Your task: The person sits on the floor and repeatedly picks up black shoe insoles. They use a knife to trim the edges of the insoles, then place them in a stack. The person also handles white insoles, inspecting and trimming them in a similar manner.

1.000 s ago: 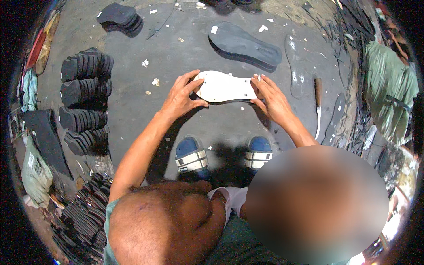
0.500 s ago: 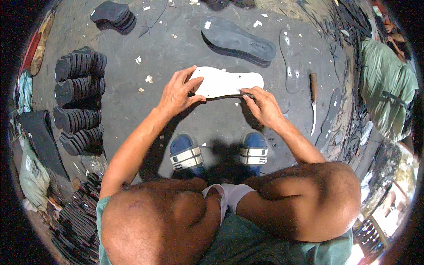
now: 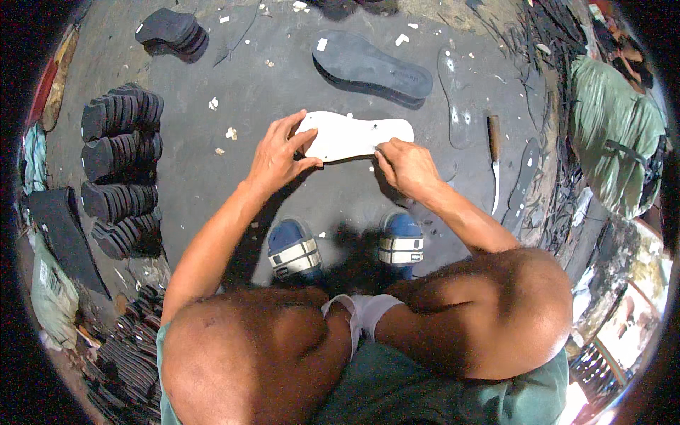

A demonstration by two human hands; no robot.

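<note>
A white sole-shaped piece (image 3: 347, 136) with small dark holes lies crosswise in front of me, a dark edge showing beneath its near side. My left hand (image 3: 278, 156) grips its left end, fingers over the far side and thumb at the near edge. At the near edge toward the right end, my right hand (image 3: 409, 167) is closed, its fingertips curled onto the piece; anything else inside them is hidden. Just beyond lies a thick dark sole (image 3: 372, 67) bearing a small white label.
A wooden-handled knife (image 3: 494, 156) lies to the right, near a sole-shaped outline (image 3: 457, 99) on the floor. Stacked dark soles (image 3: 120, 152) stand at the left, more (image 3: 170, 32) at the far left. Dark strips (image 3: 559, 92) and a green sack (image 3: 615, 134) line the right side.
My right hand's fingers have curled in more tightly at the near edge of the white piece. My left hand keeps its grip. The whole view has shifted slightly.
</note>
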